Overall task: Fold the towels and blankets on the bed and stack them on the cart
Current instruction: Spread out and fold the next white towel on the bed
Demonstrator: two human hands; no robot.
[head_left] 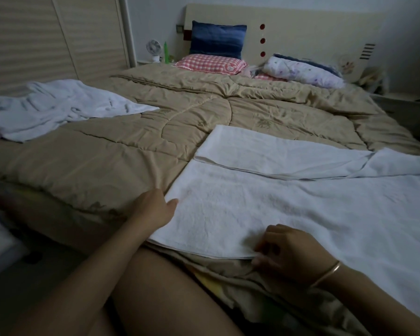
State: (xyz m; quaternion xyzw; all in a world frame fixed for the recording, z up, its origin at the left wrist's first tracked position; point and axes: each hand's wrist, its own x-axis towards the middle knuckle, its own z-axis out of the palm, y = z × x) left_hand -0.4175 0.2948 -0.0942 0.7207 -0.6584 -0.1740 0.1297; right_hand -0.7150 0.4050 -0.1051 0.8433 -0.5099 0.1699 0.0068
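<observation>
A large white towel (289,202) lies spread on the near right part of the bed, its far strip folded over toward me. My left hand (153,209) rests at the towel's left edge with the thumb on top of the cloth. My right hand (284,251) pinches the towel's near edge with curled fingers; a thin bangle sits on that wrist. A second white towel (58,107) lies crumpled at the bed's left side. No cart can be made out in view.
A tan quilt (180,122) covers the bed. Pillows, blue (217,41) and pink-checked (211,63), and a rolled floral blanket (301,71) sit by the headboard. A small fan (154,49) and green bottle stand on the far-left nightstand. A wardrobe (34,40) stands left.
</observation>
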